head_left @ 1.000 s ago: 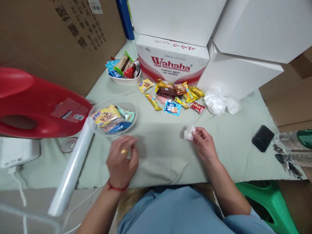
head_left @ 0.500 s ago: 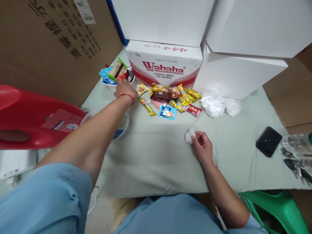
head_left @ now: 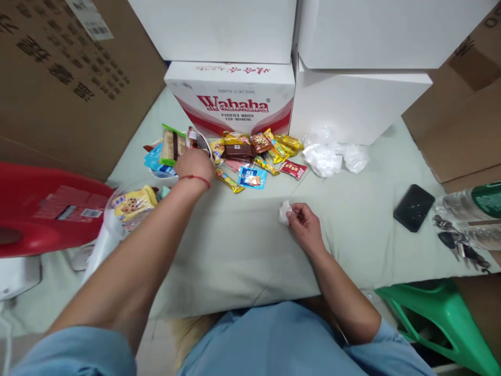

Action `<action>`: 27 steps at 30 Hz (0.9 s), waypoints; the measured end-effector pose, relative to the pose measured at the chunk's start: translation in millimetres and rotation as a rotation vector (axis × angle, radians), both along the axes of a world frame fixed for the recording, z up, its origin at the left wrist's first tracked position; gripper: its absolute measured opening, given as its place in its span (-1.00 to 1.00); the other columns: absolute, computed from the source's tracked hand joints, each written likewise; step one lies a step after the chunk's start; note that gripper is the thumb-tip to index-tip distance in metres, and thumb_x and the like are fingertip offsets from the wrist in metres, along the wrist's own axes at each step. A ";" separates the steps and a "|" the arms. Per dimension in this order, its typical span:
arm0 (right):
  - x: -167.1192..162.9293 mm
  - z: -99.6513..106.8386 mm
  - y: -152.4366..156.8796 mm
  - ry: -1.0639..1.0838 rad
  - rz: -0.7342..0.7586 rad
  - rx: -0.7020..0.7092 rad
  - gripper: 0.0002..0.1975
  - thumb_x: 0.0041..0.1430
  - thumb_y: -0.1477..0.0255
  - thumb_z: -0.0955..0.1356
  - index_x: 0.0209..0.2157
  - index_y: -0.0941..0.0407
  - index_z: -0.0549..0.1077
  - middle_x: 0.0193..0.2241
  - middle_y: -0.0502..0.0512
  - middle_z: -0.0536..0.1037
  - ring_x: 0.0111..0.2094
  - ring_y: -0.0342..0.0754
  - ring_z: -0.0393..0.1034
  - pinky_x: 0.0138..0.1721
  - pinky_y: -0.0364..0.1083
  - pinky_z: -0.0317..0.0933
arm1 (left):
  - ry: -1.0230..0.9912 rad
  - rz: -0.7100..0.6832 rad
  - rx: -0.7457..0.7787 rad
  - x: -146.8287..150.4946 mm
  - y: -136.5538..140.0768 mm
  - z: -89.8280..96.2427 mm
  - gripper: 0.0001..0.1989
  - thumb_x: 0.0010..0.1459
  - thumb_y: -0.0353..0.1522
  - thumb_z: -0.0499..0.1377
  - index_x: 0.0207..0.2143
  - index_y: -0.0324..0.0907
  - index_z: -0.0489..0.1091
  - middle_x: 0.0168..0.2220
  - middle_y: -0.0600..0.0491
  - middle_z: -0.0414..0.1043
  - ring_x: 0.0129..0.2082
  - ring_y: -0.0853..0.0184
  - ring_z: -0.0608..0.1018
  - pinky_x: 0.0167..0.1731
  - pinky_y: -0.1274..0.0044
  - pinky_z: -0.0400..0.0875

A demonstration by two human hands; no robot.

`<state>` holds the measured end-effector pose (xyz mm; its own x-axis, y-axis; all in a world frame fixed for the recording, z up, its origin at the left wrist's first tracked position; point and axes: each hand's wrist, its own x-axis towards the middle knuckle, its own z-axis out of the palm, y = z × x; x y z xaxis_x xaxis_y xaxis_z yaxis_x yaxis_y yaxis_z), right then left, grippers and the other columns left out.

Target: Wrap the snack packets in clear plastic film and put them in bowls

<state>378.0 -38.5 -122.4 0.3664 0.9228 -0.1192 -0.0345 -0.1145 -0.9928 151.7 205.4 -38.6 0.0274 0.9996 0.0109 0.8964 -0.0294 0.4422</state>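
My left hand (head_left: pixel 195 166) is at the near right side of a white bowl (head_left: pixel 207 146) and grips its rim, fingertips mostly hidden. The bowl looks tilted and holds snacks, among them a green-edged wafer packet (head_left: pixel 173 147) and a blue packet (head_left: pixel 158 161). My right hand (head_left: pixel 307 224) pinches a small crumpled wad of clear plastic (head_left: pixel 285 212) just above the cloth. Between the hands and the box lies a pile of wrapped snacks: a brown chocolate bar packet (head_left: pixel 238 151), a blue packet of biscuits (head_left: pixel 252 178), a red packet (head_left: pixel 293 168) and several yellow ones.
A Wahaha water carton (head_left: pixel 235 99) stands behind the snacks, beside crumpled clear plastic (head_left: pixel 323 156). Under my left forearm is a tub (head_left: pixel 107 227) holding a yellow cookie packet (head_left: pixel 135 202). On the right lie a black phone-like object (head_left: pixel 414 208), keys (head_left: pixel 464 248) and bottles (head_left: pixel 487 201).
The white bowl has come toward me and tilted, with my left hand at its rim. My view has shifted, baring more of the tub. My right hand keeps its plastic wad.
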 end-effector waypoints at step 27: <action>1.1 1.4 2.0 0.001 -0.039 0.014 -0.67 0.14 0.10 0.46 -0.21 0.04 0.47 -0.38 -0.03 0.54 -0.43 -0.10 0.38 -0.37 -0.10 0.34 | -1.772 0.166 -0.202 43.5 -80.7 24.1 -0.71 0.31 -0.38 0.21 -0.48 -0.10 0.23 -0.62 0.22 0.19 -0.65 0.49 0.22 -0.50 0.60 0.33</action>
